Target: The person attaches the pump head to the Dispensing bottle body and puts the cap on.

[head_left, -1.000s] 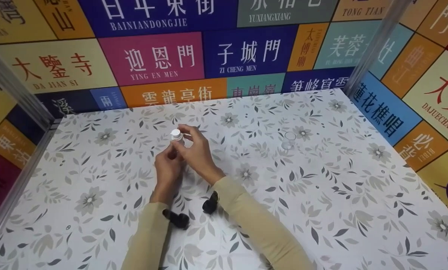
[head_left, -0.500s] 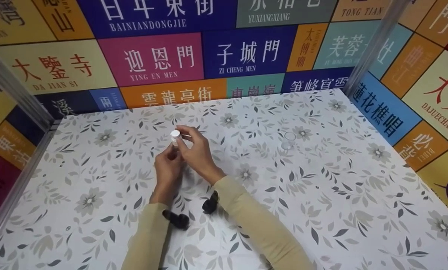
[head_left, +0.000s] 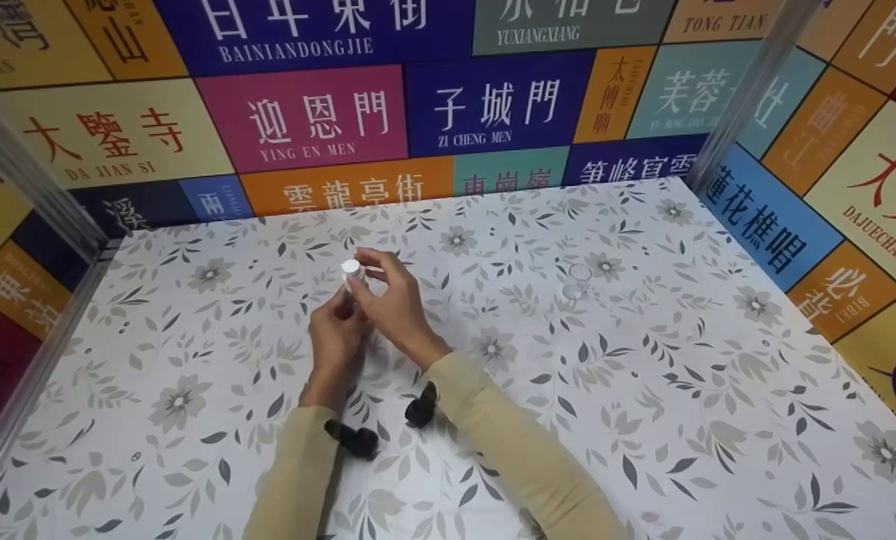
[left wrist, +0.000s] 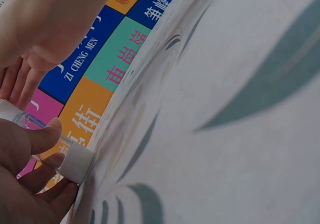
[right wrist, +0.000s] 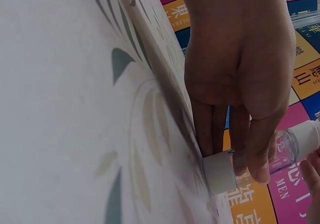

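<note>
A small clear bottle (right wrist: 285,151) stands upright on the table, with a white base (left wrist: 77,163) touching the cloth. On its top sits a white cap (head_left: 351,266), round with a little spout-like nub. My left hand (head_left: 335,330) grips the bottle's clear body low down, thumb and fingers around it. Higher up, my right hand (head_left: 394,300) has thumb and forefinger at the cap and neck; the left wrist view shows its other fingers hanging loosely beside the cap. To the right lies a small clear cup-shaped piece (head_left: 577,282).
The table (head_left: 643,420) wears a white cloth printed with grey leaves and flowers. Coloured panels (head_left: 305,116) with lettering form walls behind and at both sides. Small black devices (head_left: 354,439) are strapped near both wrists.
Both hands stay in nearly the same place on the bottle. The right thumb and fingers shift slightly around the cap, which stays on top.
</note>
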### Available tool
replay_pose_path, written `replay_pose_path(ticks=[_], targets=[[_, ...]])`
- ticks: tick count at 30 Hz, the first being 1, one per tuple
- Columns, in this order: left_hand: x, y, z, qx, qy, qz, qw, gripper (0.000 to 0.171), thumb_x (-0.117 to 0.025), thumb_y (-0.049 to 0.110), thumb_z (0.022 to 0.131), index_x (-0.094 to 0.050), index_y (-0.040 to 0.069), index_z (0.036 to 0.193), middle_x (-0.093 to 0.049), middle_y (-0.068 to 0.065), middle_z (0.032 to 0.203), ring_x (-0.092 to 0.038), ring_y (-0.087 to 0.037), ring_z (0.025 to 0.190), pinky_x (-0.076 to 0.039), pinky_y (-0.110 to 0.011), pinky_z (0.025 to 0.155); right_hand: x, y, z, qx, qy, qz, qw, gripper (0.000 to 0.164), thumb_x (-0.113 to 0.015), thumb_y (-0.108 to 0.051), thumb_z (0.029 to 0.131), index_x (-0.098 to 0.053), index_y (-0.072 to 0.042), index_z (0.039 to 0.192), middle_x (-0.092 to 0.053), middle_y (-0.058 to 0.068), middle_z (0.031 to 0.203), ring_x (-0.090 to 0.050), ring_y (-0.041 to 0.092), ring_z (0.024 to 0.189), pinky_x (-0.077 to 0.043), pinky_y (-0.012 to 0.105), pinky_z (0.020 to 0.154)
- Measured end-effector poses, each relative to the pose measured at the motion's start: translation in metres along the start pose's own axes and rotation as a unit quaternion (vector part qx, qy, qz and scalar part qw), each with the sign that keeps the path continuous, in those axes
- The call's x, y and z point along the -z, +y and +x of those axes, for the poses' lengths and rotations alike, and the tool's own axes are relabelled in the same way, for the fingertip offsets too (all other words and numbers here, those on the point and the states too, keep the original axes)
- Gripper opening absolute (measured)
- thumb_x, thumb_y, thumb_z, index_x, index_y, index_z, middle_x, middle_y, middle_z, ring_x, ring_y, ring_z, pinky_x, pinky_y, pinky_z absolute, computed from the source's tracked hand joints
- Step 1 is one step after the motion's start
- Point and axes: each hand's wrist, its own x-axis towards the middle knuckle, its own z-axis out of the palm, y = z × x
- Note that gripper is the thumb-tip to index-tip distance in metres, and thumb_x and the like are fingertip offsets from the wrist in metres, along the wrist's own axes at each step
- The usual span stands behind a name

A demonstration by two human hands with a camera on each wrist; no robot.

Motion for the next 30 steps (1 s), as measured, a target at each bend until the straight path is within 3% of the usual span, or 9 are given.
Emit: replay_pose_path(ticks=[5,10,14,25,30], targets=[[0.0003,0.0008,0.0002,0.008,-0.004,-0.008,0.9999,0.036,-0.067,0.006,0.09,-0.07,0.009,0.126,-0.075,-0.016,0.112,-0.067,-0.022,0.096,-0.048,-0.02,0.076,-0.0003,0.0002,0.0004,0.0,-0.007,0.009,1.0,0.036,-0.066,-0.007,0.095,-0.059,0.0,0.13,-0.064,0.013,0.13,-0.061,0.02,0.124,-0.051,0.037,0.104],[-0.0003,0.0009,0.0,0.01,-0.003,-0.003,0.9999,0.037,-0.067,0.007,0.091,-0.069,0.009,0.127,-0.075,-0.017,0.109,-0.067,-0.022,0.091,-0.047,-0.018,0.071,-0.0001,-0.0001,-0.0003,0.006,-0.014,-0.003,1.0,0.035,-0.065,-0.006,0.095,-0.06,-0.001,0.129,-0.065,0.013,0.127,-0.063,0.019,0.12,-0.051,0.025,0.101],[-0.0006,-0.0001,0.0001,0.013,-0.003,-0.004,0.9999,0.039,-0.068,0.006,0.09,-0.068,0.01,0.129,-0.075,-0.018,0.111,-0.067,-0.022,0.092,-0.047,-0.017,0.071,0.0,-0.0005,-0.001,-0.001,-0.01,-0.01,1.0,0.036,-0.068,-0.007,0.093,-0.061,-0.002,0.128,-0.066,0.012,0.124,-0.064,0.018,0.115,-0.052,0.023,0.099],[-0.0012,0.0002,0.0005,0.032,-0.013,-0.013,0.9993,0.045,-0.067,0.007,0.09,-0.064,0.011,0.135,-0.073,-0.016,0.12,-0.066,-0.021,0.099,-0.048,-0.019,0.076,0.0007,-0.0017,-0.0005,-0.018,-0.011,0.018,1.0,0.038,-0.068,-0.015,0.095,-0.059,-0.004,0.131,-0.063,0.013,0.129,-0.06,0.018,0.123,-0.051,0.034,0.104],[-0.0011,-0.0003,0.0011,0.035,-0.013,-0.011,0.9992,0.043,-0.068,0.009,0.09,-0.066,0.011,0.133,-0.073,-0.015,0.119,-0.065,-0.02,0.099,-0.047,-0.019,0.077,0.0002,-0.0014,-0.0011,-0.016,-0.014,0.008,1.0,0.035,-0.066,-0.014,0.096,-0.06,-0.006,0.13,-0.063,0.009,0.129,-0.06,0.016,0.123,-0.051,0.032,0.104]])
